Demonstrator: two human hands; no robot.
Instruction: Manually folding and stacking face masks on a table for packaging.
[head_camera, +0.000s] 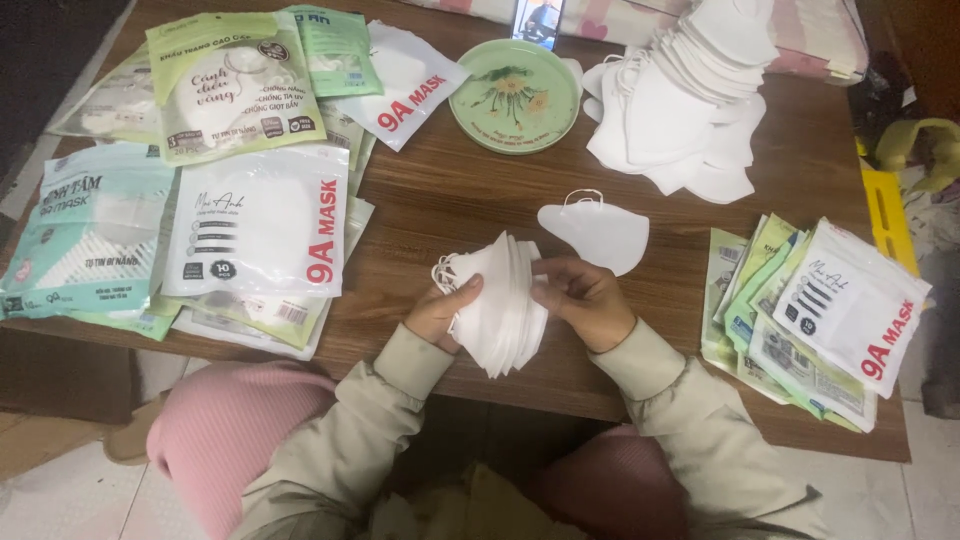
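White folded masks, a fanned stack, sit upright between our hands at the near edge of the wooden bench. Left hand fingers curl around the stack's left side; right hand fingers pinch its right edge. One loose mask lies just beyond; a green plate farther back.

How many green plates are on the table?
1. The round green plate with a flower picture sits at the far middle of the wooden table, left of the pile of white masks. Another might hide under packets.
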